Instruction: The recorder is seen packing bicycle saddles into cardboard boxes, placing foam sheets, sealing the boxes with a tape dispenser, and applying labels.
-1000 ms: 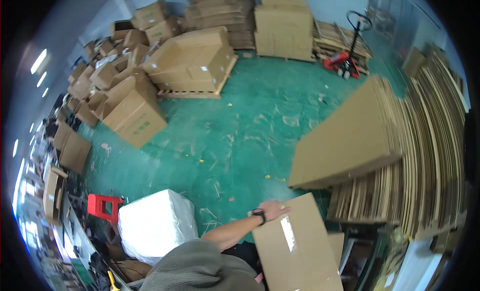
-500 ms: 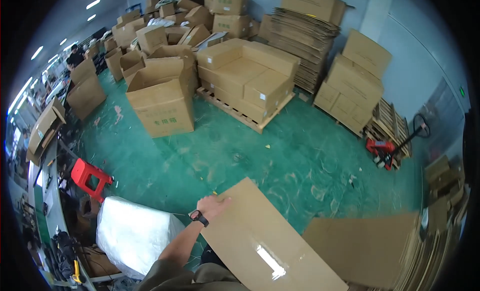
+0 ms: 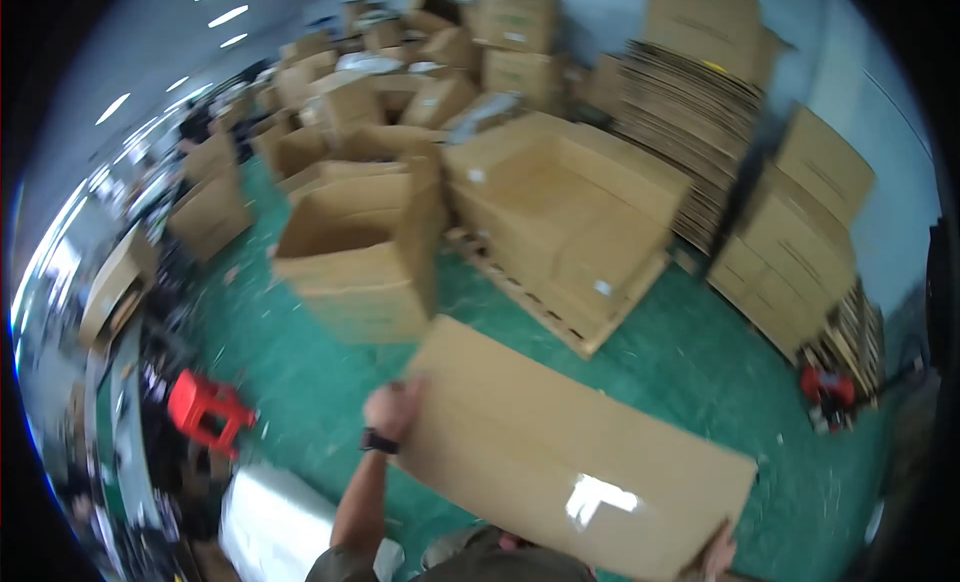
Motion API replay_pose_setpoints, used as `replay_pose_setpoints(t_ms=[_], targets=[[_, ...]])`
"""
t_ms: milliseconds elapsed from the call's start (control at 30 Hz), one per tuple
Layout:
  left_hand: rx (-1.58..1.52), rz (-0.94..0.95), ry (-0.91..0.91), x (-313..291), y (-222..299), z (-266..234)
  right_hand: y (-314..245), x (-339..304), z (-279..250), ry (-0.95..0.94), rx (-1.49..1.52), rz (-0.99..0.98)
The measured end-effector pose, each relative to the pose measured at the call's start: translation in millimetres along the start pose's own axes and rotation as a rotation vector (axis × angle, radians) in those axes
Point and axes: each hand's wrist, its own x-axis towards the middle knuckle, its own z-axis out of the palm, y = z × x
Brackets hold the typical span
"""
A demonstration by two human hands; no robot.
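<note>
I have the taped carton (image 3: 560, 432) held up in front of me, its middle toward one o'clock, its long side slanting from eleven o'clock down to three. My right hand (image 3: 718, 554), at three o'clock, is bent around its near right corner, fingers against the end; the rest of that hand is hidden. My left hand (image 3: 394, 407), at eleven, is closed on the short left end, thumb and fingers pinching the edge, though it is blurred. A dark watch (image 3: 379, 442) sits on that wrist. Shiny tape (image 3: 598, 500) catches the light on the carton's upper face.

Between nine and ten o'clock, near me, sits a white wrapped bundle (image 3: 275, 522). Beyond it, at ten, a red stool (image 3: 210, 412) stands on the green floor (image 3: 310, 392), with a long bench (image 3: 130, 432) farther left.

At two o'clock is a red pallet jack (image 3: 828, 387), blurred. At eleven, past my left hand, stands an open box (image 3: 370, 302) with its flaps up. Just past twelve, a wide, open-topped box (image 3: 600, 187) rests on a wooden pallet (image 3: 630, 307).

Farther out, stacked boxes (image 3: 785, 257) stand between one and two, flattened cardboard (image 3: 690, 132) is piled at one, and a jumble of boxes (image 3: 350, 97) fills the far side between eleven and twelve.
</note>
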Motion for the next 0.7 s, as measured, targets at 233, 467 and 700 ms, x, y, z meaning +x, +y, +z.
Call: replay_pose_setpoints(t_ms=[233, 467, 700], targets=[[0.080, 0.028, 0.230, 225.7, 160.7, -23.7, -165.2, 215.8, 209.3, 0.421, -0.592, 0.130], [0.191, 0.085, 0.120, 463.8, 285.1, 61.1, -193.7, 355.7, 365.0, 0.402, -0.747, 0.312], [0.287, 0.335, -0.115, 733.3, 468.9, 222.5, -204.7, 524.5, 495.8, 0.490, -0.854, 0.486]])
